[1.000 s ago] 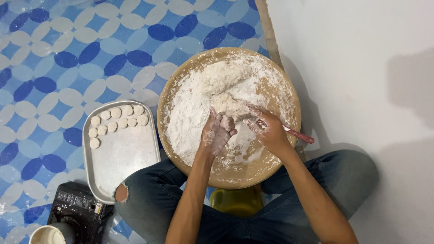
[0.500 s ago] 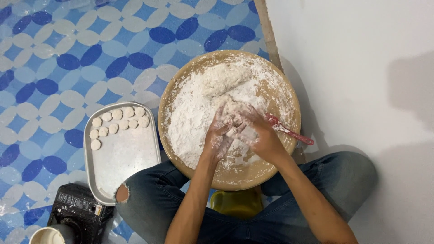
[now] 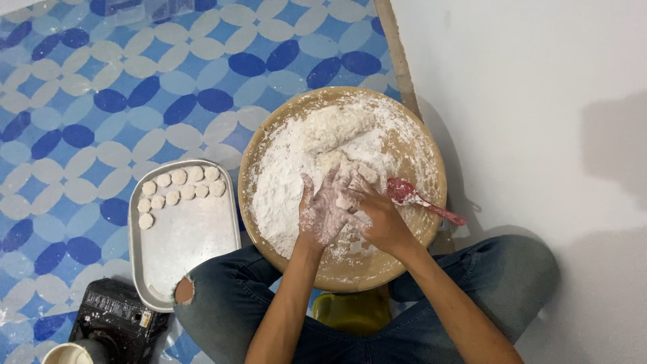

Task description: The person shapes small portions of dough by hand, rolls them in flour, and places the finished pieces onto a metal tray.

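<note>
Logging the head view, the only one I have, with the round wooden board (image 3: pixel 340 273) as landmark.

- Left hand (image 3: pixel 325 212): flour-coated, fingers spread and loosely curled over a small dough piece (image 3: pixel 346 201) near the board's middle.
- Right hand (image 3: pixel 377 217): closed around the same piece from the right; I cannot tell how firmly.
- Flour heap (image 3: pixel 290 175): covers most of the board; a dough log (image 3: pixel 333 125) lies at its far side.
- Red spoon (image 3: pixel 421 200): on the board's right edge, handle overhanging.
- Risks, as I judge them: an elbow could knock the spoon off; flour may spill onto the jeans (image 3: pixel 229 313).
- Metal tray (image 3: pixel 195 249): left of the board, dough discs (image 3: pixel 178 189) at its far end.
- Blue-and-white patterned floor (image 3: pixel 101 87) left, white wall (image 3: pixel 539 101) right, dark device (image 3: pixel 118 317) near-left.
</note>
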